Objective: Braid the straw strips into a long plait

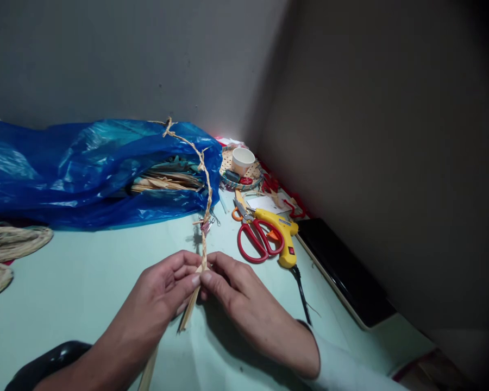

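Observation:
A thin braided straw cord runs from a knot on top of the blue plastic bag down to my hands. My left hand and my right hand meet over the pale green table, both pinching the cord's lower end with fingertips together. Loose flat straw strips hang below the pinch toward me. A small metal binder clip is clamped on the cord above my hands.
The bag holds dried straw strips. Red scissors, a yellow glue gun, orange-handled pliers and a woven tray with a white cup lie at right. A black flat device lies by the wall. Coiled straw rope lies left.

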A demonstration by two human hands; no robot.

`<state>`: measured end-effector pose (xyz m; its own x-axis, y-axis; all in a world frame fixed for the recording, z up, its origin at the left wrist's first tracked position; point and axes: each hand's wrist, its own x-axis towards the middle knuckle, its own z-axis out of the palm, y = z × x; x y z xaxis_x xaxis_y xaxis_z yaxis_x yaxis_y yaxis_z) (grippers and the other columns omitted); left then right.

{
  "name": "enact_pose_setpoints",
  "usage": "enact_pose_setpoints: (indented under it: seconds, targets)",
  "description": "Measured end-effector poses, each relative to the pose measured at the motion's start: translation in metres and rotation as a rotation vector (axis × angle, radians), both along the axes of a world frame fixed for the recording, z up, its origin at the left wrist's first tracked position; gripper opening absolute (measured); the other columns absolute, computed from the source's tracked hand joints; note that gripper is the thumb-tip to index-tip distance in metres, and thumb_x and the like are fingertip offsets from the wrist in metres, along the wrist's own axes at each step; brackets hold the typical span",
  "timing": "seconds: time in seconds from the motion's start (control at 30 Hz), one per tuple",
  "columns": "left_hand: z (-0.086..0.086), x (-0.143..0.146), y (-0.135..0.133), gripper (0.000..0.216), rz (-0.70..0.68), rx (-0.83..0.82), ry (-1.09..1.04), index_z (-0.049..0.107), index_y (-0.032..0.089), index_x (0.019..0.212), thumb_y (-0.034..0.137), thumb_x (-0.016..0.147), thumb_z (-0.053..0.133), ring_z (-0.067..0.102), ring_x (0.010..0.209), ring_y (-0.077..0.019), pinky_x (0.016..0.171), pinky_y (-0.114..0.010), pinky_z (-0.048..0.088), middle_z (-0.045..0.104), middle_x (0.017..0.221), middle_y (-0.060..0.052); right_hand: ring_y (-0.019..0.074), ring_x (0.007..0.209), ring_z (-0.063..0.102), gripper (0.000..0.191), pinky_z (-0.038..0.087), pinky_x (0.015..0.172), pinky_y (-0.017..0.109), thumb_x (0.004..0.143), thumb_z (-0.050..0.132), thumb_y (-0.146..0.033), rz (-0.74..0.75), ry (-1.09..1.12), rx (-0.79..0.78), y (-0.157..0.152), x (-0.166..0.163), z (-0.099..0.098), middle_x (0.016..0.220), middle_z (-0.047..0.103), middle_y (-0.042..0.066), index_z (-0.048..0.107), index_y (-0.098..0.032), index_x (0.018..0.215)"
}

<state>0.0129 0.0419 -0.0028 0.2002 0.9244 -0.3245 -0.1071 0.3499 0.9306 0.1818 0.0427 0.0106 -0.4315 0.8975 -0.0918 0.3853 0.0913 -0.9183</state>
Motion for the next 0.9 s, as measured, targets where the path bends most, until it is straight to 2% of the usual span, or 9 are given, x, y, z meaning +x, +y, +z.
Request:
enact_pose_setpoints:
  seconds: [0.17, 0.3, 0.4, 0.5, 0.63, 0.7, 0.8, 0.9]
  targets:
    - [-0.001, 0.002, -0.001, 0.04, -0.039, 0.013, 0.002, 0.051, 0.023, 0.093, 0.041, 0.073, 0.081, 0.062, 0.068, -0.0147, 0.06, -0.023, 0.045, 0.071, 0.074, 0.003, 0.0149, 0.077, 0.058, 0.019, 0.04, 0.074, 0.027, 0.104, 0.044, -0.022, 0.031, 0.043, 0.0, 0.005, 0.0, -0.003, 0.079, 0.063, 0.0, 0.059, -0.018, 0.093]
    - [-0.002, 0.0, -0.002, 0.043, -0.075, 0.071, 0.092, 0.043, 0.026, 0.11, 0.04, 0.082, 0.071, 0.048, 0.053, -0.0114, 0.05, -0.022, 0.033, 0.07, 0.069, 0.005, 0.0123, 0.072, 0.056, 0.03, 0.039, 0.073, 0.024, 0.104, 0.046, -0.02, 0.04, 0.074, 0.059, 0.008, 0.002, -0.004, 0.075, 0.064, -0.001, 0.06, -0.016, 0.077]
    - [0.003, -0.003, -0.003, 0.039, -0.103, 0.099, 0.242, 0.041, 0.027, 0.113, 0.045, 0.086, 0.063, 0.055, 0.059, -0.0157, 0.052, -0.025, 0.037, 0.072, 0.075, 0.002, 0.0107, 0.064, 0.051, 0.033, 0.037, 0.066, 0.023, 0.102, 0.05, -0.02, 0.02, 0.011, 0.117, 0.007, 0.003, -0.003, 0.069, 0.063, -0.002, 0.064, -0.016, 0.072]
    - [0.013, -0.007, -0.004, 0.028, -0.189, 0.261, 0.535, 0.049, 0.027, 0.106, 0.05, 0.091, 0.052, 0.061, 0.063, -0.0211, 0.057, -0.03, 0.042, 0.072, 0.074, 0.0, 0.0103, 0.058, 0.046, 0.031, 0.032, 0.06, 0.024, 0.1, 0.053, -0.02, -0.024, -0.087, 0.187, 0.004, 0.003, -0.001, 0.065, 0.063, -0.002, 0.069, -0.015, 0.074]
    - [0.02, -0.011, -0.003, 0.026, -0.222, 0.504, 0.865, 0.061, 0.026, 0.082, 0.046, 0.092, 0.048, 0.064, 0.06, -0.0233, 0.059, -0.033, 0.042, 0.071, 0.066, -0.003, 0.0109, 0.058, 0.046, 0.029, 0.03, 0.059, 0.026, 0.098, 0.054, -0.02, -0.076, -0.164, 0.269, 0.001, 0.001, -0.001, 0.065, 0.063, 0.0, 0.071, -0.014, 0.074]
    - [0.02, -0.01, -0.004, 0.029, -0.199, 0.594, 0.934, 0.063, 0.025, 0.073, 0.043, 0.092, 0.049, 0.063, 0.055, -0.0221, 0.056, -0.032, 0.04, 0.069, 0.062, -0.002, 0.0108, 0.057, 0.043, 0.029, 0.028, 0.058, 0.027, 0.096, 0.054, -0.02, -0.094, -0.169, 0.28, 0.0, 0.001, -0.002, 0.062, 0.059, -0.001, 0.07, -0.015, 0.072]
    - [0.017, -0.008, -0.011, 0.029, -0.176, 0.736, 0.975, 0.065, 0.025, 0.072, 0.036, 0.095, 0.05, 0.059, 0.046, -0.0178, 0.049, -0.03, 0.04, 0.065, 0.055, 0.001, 0.0104, 0.057, 0.037, 0.029, 0.026, 0.057, 0.027, 0.095, 0.054, -0.018, -0.089, -0.135, 0.26, 0.0, 0.001, -0.004, 0.059, 0.05, -0.003, 0.064, -0.015, 0.068]
    - [0.009, -0.004, -0.019, 0.028, -0.189, 0.976, 1.049, 0.065, 0.023, 0.074, 0.024, 0.097, 0.05, 0.06, 0.043, -0.0152, 0.047, -0.028, 0.041, 0.064, 0.054, 0.002, 0.0104, 0.058, 0.032, 0.033, 0.025, 0.057, 0.027, 0.095, 0.052, -0.018, -0.078, -0.045, 0.191, 0.001, 0.001, -0.006, 0.059, 0.04, -0.005, 0.053, -0.017, 0.062]
